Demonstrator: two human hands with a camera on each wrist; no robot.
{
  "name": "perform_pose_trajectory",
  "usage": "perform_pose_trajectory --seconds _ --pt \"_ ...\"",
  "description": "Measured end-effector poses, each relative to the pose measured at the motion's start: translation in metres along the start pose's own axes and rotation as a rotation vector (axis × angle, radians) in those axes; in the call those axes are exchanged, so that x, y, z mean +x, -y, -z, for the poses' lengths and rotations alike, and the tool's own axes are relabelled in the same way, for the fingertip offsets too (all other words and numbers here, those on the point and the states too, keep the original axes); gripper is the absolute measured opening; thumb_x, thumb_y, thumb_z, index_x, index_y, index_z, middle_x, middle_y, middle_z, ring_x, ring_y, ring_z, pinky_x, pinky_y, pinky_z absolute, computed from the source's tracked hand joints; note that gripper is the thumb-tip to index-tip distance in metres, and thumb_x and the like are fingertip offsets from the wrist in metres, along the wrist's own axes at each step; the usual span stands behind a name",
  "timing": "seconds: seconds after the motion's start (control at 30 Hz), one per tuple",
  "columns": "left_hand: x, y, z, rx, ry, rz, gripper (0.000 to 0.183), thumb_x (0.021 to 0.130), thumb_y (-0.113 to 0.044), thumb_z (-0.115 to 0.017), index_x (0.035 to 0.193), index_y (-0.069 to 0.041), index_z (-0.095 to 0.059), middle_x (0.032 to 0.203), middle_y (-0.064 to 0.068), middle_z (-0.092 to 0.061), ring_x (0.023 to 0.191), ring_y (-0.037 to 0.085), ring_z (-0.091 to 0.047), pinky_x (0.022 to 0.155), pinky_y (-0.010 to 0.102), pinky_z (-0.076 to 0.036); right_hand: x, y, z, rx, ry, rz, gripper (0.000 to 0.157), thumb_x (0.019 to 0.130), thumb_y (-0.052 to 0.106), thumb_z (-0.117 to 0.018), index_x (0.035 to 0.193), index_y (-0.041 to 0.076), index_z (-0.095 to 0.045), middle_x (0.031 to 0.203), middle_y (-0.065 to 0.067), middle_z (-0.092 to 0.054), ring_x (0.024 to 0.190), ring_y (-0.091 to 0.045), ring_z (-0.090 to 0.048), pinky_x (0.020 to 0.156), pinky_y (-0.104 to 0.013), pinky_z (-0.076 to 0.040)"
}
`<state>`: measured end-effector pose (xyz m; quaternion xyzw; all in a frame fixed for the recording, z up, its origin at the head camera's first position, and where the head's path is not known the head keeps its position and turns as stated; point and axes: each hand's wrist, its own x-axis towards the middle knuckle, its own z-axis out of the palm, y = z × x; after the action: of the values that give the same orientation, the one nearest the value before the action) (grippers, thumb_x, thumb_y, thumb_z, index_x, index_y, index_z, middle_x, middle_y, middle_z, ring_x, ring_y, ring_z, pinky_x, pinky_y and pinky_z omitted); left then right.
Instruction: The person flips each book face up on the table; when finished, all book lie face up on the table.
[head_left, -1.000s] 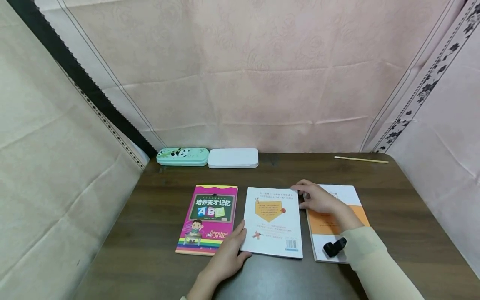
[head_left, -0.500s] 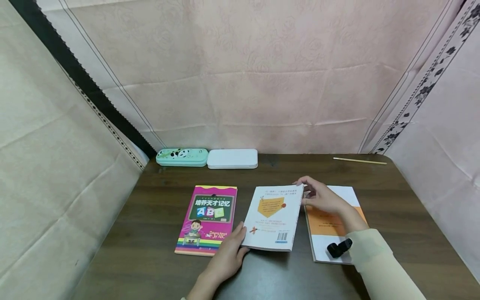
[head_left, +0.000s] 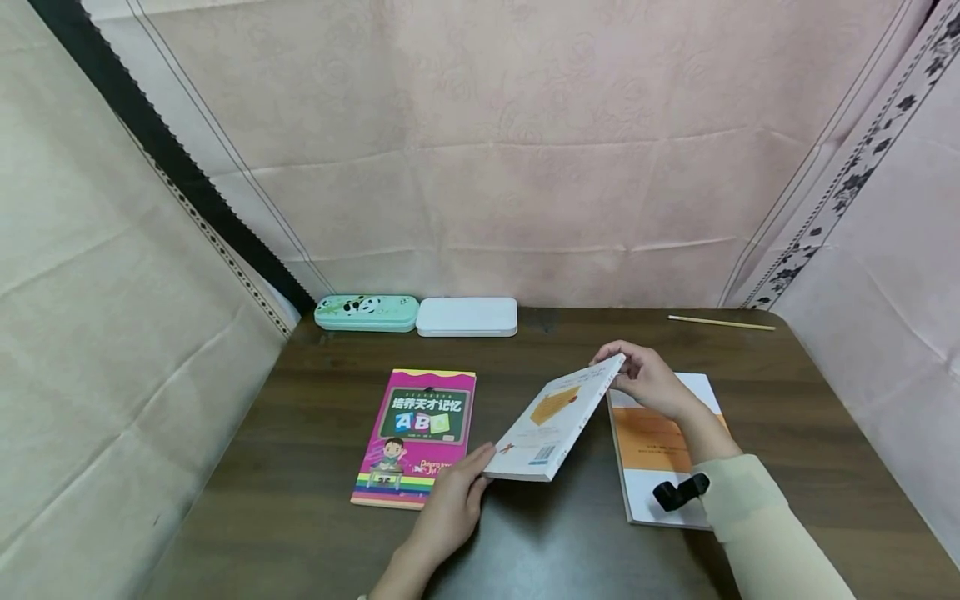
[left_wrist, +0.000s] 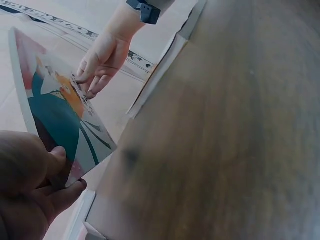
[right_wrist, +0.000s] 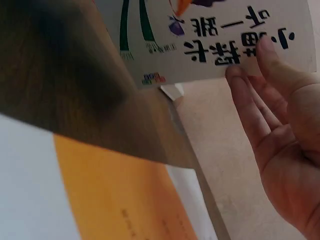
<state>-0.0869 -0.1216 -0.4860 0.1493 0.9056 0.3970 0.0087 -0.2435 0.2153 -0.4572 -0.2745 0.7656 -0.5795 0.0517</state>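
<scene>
A white-backed book [head_left: 551, 425] is tilted above the table between both hands, its right side raised higher. My left hand [head_left: 450, 504] pinches its lower left corner, thumb on the cover in the left wrist view. My right hand [head_left: 648, 379] grips the upper right corner; in the right wrist view, thumb and fingers pinch the edge of the illustrated cover [right_wrist: 200, 45], which carries large black characters. That front cover [left_wrist: 65, 110] faces down and shows teal, white and orange artwork. A pink book [head_left: 416, 437] lies flat near my left hand. Under my right forearm lies an orange-and-white book [head_left: 648, 442].
At the back of the wooden table [head_left: 300, 467] stand a green panda pencil case [head_left: 366, 313] and a white case [head_left: 467, 317], side by side. A thin yellowish stick [head_left: 722, 322] lies at the back right. Pale cloth [head_left: 480, 167] hangs behind.
The white-backed book went from lying flat to tilted up off the table, its right side lifted by my right hand. My left hand has stayed at its lower left corner.
</scene>
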Motion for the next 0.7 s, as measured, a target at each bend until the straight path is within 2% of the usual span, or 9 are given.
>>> perform_pose_trajectory --seconds 0.1,0.17,0.33,0.43,0.57,0.7 --pt "0.0 -0.004 0.002 -0.062 -0.007 0.006 0.042 0.103 -0.002 -0.055 0.145 -0.004 -0.055 0.144 0.013 -0.058 0.131 0.029 -0.056 0.105 0.048 -0.048 0.0 0.008 -0.002 -0.041 -0.051 -0.005 0.022 0.093 -0.008 -0.066 0.115 -0.005 -0.064 0.105 -0.015 -0.07 0.089 -0.016 -0.068 0.077 -0.025 -0.058" --pt "0.0 -0.006 0.003 -0.114 -0.016 -0.014 0.041 0.103 -0.002 -0.054 0.144 -0.006 -0.056 0.139 0.012 -0.062 0.126 0.028 -0.06 0.101 0.047 -0.051 0.002 0.014 -0.003 -0.084 -0.084 -0.017 0.018 0.094 -0.002 -0.068 0.112 -0.003 -0.066 0.101 -0.015 -0.07 0.087 -0.018 -0.067 0.074 -0.024 -0.057" --pt "0.001 -0.011 0.007 -0.224 -0.018 -0.037 0.037 0.105 -0.004 -0.053 0.142 -0.005 -0.058 0.131 0.012 -0.067 0.117 0.023 -0.064 0.092 0.042 -0.057 0.007 0.027 -0.006 -0.194 -0.136 -0.06 0.017 0.098 0.012 -0.069 0.113 0.004 -0.065 0.101 -0.011 -0.069 0.087 -0.021 -0.065 0.073 -0.024 -0.054" --pt "0.0 -0.014 0.009 -0.253 0.008 -0.015 0.034 0.106 -0.009 -0.052 0.139 -0.003 -0.059 0.132 0.012 -0.066 0.115 0.02 -0.064 0.091 0.04 -0.058 0.01 0.03 -0.007 -0.175 -0.133 -0.057 0.019 0.1 0.013 -0.065 0.117 0.004 -0.062 0.106 -0.011 -0.069 0.092 -0.022 -0.065 0.078 -0.025 -0.054" --pt "-0.002 -0.017 0.011 -0.272 0.034 -0.002 0.032 0.106 -0.015 -0.054 0.134 -0.004 -0.062 0.131 0.01 -0.067 0.114 0.017 -0.064 0.092 0.038 -0.057 0.012 0.034 -0.011 -0.097 -0.13 -0.058 0.021 0.102 0.012 -0.062 0.12 0.001 -0.059 0.108 -0.011 -0.069 0.094 -0.017 -0.067 0.082 -0.024 -0.054" --pt "-0.003 -0.016 0.01 -0.303 0.012 0.006 0.034 0.101 -0.015 -0.064 0.134 -0.007 -0.063 0.129 0.007 -0.068 0.116 0.018 -0.064 0.095 0.036 -0.055 0.016 0.034 -0.016 -0.063 -0.128 -0.114 0.026 0.102 0.014 -0.064 0.123 0.0 -0.06 0.106 -0.013 -0.07 0.091 -0.015 -0.068 0.081 -0.024 -0.055"
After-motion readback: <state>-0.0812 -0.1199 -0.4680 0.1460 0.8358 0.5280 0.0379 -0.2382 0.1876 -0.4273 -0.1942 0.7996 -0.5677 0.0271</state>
